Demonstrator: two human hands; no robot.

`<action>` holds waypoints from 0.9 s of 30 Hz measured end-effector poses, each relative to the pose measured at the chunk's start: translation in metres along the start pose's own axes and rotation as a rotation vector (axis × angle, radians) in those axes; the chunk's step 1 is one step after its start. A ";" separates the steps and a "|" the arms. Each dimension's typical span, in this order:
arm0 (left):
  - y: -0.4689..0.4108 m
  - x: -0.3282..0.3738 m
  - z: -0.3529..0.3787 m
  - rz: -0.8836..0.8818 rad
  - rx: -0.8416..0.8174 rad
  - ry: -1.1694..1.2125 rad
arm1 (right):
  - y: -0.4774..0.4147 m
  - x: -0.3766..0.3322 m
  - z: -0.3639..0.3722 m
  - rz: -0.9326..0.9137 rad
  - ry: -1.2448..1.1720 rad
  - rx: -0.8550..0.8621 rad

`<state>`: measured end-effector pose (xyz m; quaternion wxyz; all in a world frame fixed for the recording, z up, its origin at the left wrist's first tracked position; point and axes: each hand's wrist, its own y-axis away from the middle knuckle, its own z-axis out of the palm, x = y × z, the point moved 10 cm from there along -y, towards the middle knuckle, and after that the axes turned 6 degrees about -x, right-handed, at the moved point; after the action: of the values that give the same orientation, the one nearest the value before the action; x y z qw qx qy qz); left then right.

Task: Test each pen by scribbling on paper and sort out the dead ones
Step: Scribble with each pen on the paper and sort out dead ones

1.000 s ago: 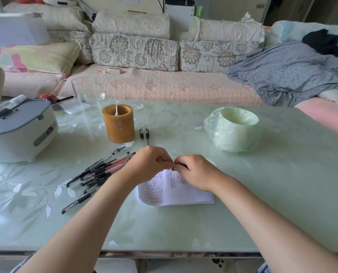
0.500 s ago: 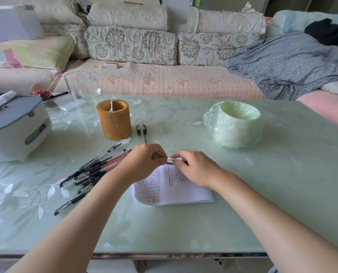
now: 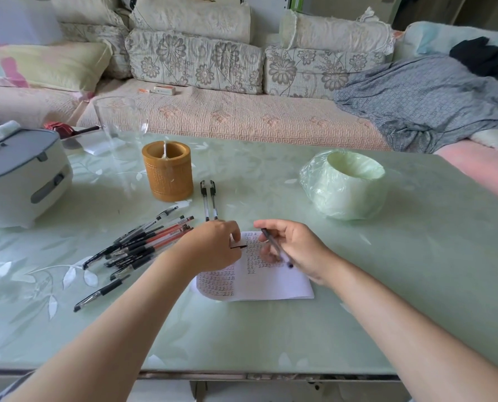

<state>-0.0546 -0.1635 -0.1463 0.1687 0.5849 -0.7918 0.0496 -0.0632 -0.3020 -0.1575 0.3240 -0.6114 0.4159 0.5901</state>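
A white paper [image 3: 271, 282] covered with rows of scribbled marks lies on the pale green table. My right hand [image 3: 297, 250] holds a dark pen [image 3: 275, 247] slanted over the sheet, its lower end near the paper. My left hand [image 3: 215, 245] pinches a small dark pen cap [image 3: 239, 246] just left of it. Several black and red pens [image 3: 143, 245] lie in a loose pile to the left. One more black pen [image 3: 101, 293] lies apart, nearer me. Two black pens [image 3: 209, 203] lie side by side behind the hands.
A brown cylindrical pen holder [image 3: 168, 171] stands behind the pile, with a clear glass beaker [image 3: 120, 123] beyond it. A white and grey appliance [image 3: 18, 175] sits at the left. A green plastic-wrapped roll [image 3: 343, 184] rests at the right. A sofa runs along the far side.
The hands were joined on one pen; they have pulled apart, the cap staying in my left hand and the pen in my right, turned down over the paper.
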 end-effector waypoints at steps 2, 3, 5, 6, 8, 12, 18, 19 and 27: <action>-0.001 0.000 0.002 -0.010 0.016 0.001 | 0.002 0.000 0.001 -0.024 0.025 0.013; -0.002 0.000 0.004 -0.014 0.021 0.007 | 0.003 0.001 0.001 -0.019 0.029 0.022; -0.004 0.001 0.005 -0.012 0.036 0.017 | 0.003 0.004 0.003 0.000 0.049 0.024; -0.005 0.000 0.004 -0.011 0.043 0.023 | 0.004 0.005 0.004 0.008 0.069 0.021; -0.005 0.000 0.005 -0.010 0.049 0.042 | 0.006 0.007 0.006 0.019 0.115 0.024; -0.006 0.000 0.004 -0.007 0.057 0.045 | 0.008 0.007 0.008 -0.042 0.168 0.011; -0.008 0.003 0.007 0.008 0.046 0.067 | 0.011 0.011 0.009 -0.035 0.286 -0.002; -0.009 0.003 0.007 0.010 0.050 0.069 | 0.011 0.010 0.010 -0.047 0.293 -0.006; -0.011 0.002 0.009 0.003 0.034 0.091 | 0.009 0.011 0.009 -0.079 0.340 0.001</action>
<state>-0.0464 -0.1716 -0.1554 0.1945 0.5837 -0.7832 0.0897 -0.0759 -0.2997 -0.1681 0.2721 -0.7181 0.4405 0.4650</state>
